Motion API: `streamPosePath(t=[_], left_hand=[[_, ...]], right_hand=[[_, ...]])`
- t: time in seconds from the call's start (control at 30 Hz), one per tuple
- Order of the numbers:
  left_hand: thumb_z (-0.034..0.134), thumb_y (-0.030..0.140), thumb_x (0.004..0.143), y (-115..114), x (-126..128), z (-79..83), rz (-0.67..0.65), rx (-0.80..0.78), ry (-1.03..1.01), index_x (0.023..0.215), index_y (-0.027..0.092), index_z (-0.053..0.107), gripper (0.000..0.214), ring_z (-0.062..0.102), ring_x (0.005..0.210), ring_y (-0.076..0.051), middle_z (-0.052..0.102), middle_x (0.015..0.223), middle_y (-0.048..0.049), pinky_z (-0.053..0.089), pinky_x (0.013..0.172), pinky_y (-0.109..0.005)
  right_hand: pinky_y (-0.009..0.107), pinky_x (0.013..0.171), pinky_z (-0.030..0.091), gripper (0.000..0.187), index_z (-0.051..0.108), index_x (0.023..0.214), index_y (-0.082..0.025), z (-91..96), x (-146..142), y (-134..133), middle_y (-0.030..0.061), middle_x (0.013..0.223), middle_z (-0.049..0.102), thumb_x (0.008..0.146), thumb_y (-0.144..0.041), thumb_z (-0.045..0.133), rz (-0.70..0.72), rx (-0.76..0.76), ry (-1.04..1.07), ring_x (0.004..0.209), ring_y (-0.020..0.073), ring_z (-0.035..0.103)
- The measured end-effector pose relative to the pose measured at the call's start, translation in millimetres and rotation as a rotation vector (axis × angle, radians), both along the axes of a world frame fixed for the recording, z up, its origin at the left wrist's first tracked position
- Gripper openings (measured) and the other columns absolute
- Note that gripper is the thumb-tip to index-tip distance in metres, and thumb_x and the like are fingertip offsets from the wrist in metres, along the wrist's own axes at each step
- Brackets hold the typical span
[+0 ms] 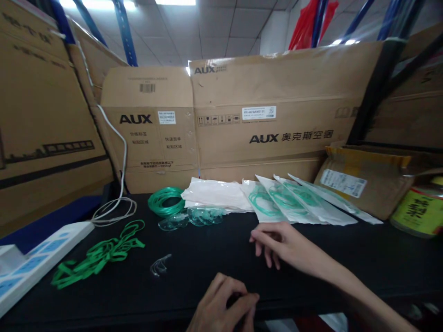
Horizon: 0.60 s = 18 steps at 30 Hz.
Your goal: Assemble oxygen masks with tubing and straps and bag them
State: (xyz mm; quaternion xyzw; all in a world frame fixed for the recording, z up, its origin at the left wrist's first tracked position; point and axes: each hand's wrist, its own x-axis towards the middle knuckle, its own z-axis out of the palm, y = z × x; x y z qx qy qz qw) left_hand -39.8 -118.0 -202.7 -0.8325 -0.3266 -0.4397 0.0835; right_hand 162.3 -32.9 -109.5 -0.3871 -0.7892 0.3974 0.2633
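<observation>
My left hand (224,302) is at the front edge of the black table, its fingers curled in toward the thumb and nothing visible in them. Above the tabletop, my right hand (278,242) hangs with loosely bent, parted fingers and holds nothing. Nearest to it are several white-edged clear pouches (266,205) containing coiled green tubing. To their left lies a stack of flat white pouches (216,191), with clear greenish plastic masks (206,216) in front. A coil of green tubing (166,202) sits beside them. Several small clear curved strips (160,265) lie left of my left hand.
A bundle of green elastic straps (100,253) lies at the left by a white power strip (44,263) and its cable. Large cardboard boxes (221,138) wall off the back. At the right stand a small carton (363,180) and a yellow-labelled tin (418,210).
</observation>
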Motion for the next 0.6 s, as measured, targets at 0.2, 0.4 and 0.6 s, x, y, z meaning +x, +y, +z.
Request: streamPosePath(t=[0.2,0.4,0.6], left_hand=[[0.059,0.007,0.09,6.1,-27.3,23.4,0.05,-0.046,0.032,0.123,0.02,0.066,0.036,0.068,0.088,-0.016,0.071,0.097,-0.0056,0.059,0.08,-0.026],[0.052,0.028,0.101,49.7,-78.7,100.0,0.391,-0.157,0.052,0.12,0.021,0.07,0.027,0.064,0.112,-0.023,0.07,0.119,-0.0077,0.051,0.102,-0.041],[0.048,0.041,0.101,99.6,-123.4,124.1,0.404,-0.36,0.21,0.111,0.021,0.074,0.034,0.067,0.112,-0.024,0.075,0.118,-0.0063,0.047,0.104,-0.039]], right_hand=[[0.034,0.087,0.05,0.02,0.074,0.108,-0.017,13.2,-74.8,37.1,0.011,0.11,0.073,0.097,-0.023,0.058,-0.016,0.456,-0.107,0.093,0.0219,0.069],[0.038,0.096,0.047,0.024,0.073,0.115,-0.016,-1.4,-96.3,65.2,0.0154,0.12,0.067,0.098,-0.023,0.057,-0.06,0.536,-0.168,0.11,0.0277,0.065],[0.039,0.1,0.046,0.027,0.072,0.116,-0.009,-16.3,-89.7,75.2,0.0176,0.113,0.07,0.099,-0.025,0.058,-0.058,0.584,-0.19,0.112,0.0292,0.064]])
